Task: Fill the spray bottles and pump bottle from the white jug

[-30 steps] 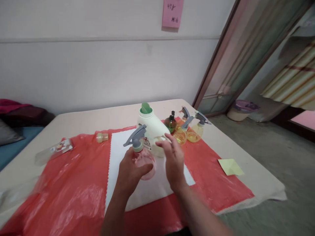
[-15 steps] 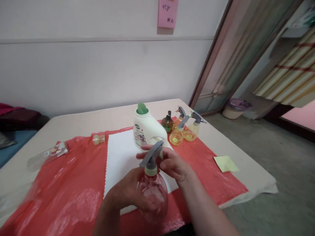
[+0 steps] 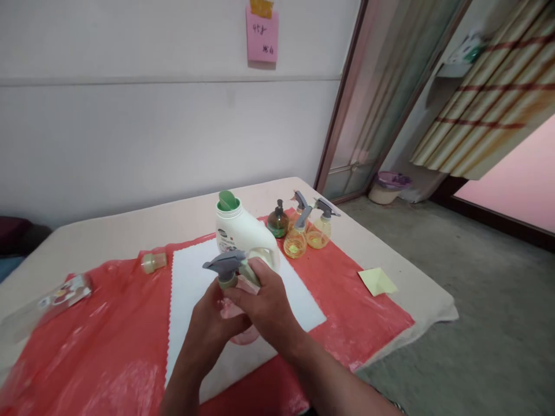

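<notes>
A clear pinkish spray bottle (image 3: 245,335) with a grey spray head is held over the white sheet (image 3: 186,300). My left hand (image 3: 208,326) is wrapped round the side of its body. My right hand (image 3: 269,303) is closed at the neck, its fingers by the pale trigger; the exact grip of the fingertips is partly hidden. The spray head points left. Just behind stands a white detergent jug (image 3: 247,231), its mouth uncapped with a green spout inside.
Amber spray bottles (image 3: 295,242) and a dark pump bottle (image 3: 278,219) stand at the back right. A yellow note (image 3: 377,281) lies near the right edge. A clear cap (image 3: 154,262) and a clear plastic packet (image 3: 52,300) lie left on red plastic sheeting (image 3: 113,323).
The spray bottle has turned so its head faces left. My right hand, loose beside the head before, has closed at the neck and trigger. The camera view has shifted right.
</notes>
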`<state>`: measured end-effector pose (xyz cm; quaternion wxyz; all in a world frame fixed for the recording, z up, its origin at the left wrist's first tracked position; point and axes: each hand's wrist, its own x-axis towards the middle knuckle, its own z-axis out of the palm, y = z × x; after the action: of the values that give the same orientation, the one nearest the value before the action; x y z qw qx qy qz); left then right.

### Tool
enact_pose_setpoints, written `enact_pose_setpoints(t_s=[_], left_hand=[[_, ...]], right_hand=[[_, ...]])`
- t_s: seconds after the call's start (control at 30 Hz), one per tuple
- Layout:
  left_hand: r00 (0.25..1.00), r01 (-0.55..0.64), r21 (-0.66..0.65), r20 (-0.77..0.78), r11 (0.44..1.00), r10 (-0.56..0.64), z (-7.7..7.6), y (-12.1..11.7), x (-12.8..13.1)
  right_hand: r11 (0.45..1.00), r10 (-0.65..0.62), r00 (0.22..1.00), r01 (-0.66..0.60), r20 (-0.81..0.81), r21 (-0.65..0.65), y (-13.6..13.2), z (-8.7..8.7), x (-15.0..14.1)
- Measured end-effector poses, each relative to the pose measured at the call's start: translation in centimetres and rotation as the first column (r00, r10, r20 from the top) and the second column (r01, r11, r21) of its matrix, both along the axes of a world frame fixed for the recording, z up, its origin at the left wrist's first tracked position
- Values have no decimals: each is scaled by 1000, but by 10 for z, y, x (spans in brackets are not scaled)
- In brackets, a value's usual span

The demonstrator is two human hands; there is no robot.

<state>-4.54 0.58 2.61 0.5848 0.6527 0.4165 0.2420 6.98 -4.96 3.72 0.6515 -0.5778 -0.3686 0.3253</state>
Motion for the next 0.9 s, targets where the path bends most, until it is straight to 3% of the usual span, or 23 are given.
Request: enact_pose_setpoints(t_s=[0.03,0.1,0.13,0.2,0.27,0.37,0.4,0.5,0.53,0.6,0.67,0.77,0.83,0.9], left_hand=[[1000,-4,17,1,1000,4,1,0,-1],[1000,16,13,20,1000,-16,0,3,-6],[998,40,-7,41,999,-40,-2,6,-9],[988,136,-55,84,989,-131,-8,11,-18],[959,267,-73,123,961,-257,-17,16,-25],[889,444,-67,160,894,-430,-27,16,-29],[862,492,-68,176,868,-475,-28,14,-28],[797,583,-58,236,810,-556,-26,9,-21],[789,589,-48,250,807,-561,-25,8,-19],[794,581,-38,246,813,-556,-23,7,-16],[829,540,-64,211,839,-518,-22,7,-14],[921,383,-86,115,920,-373,-17,8,-11],[964,265,-47,26,963,-265,-12,7,-7],[983,180,-2,-17,984,-180,-7,4,-3]], right_hand=[[1000,-7,998,8,57,-24,-1,2,1],[990,141,988,-139,59,-29,-4,4,11],[962,273,962,-273,-2,0,-5,5,20],[841,539,816,-514,-206,167,-7,2,39],[795,607,716,-534,-346,288,-7,-4,54],[829,559,726,-499,-401,253,-8,-12,61],[800,597,693,-550,-405,239,-8,-14,60],[620,769,490,-729,-412,290,-9,-15,54],[590,790,455,-746,-410,309,-9,-15,53],[623,769,493,-720,-407,305,-8,-14,51],[726,676,609,-645,-415,238,-6,-13,48],[878,472,809,-468,-352,102,-3,-9,41],[933,358,896,-356,-264,58,-2,-5,33],[955,297,926,-290,-234,62,-1,-2,24]])
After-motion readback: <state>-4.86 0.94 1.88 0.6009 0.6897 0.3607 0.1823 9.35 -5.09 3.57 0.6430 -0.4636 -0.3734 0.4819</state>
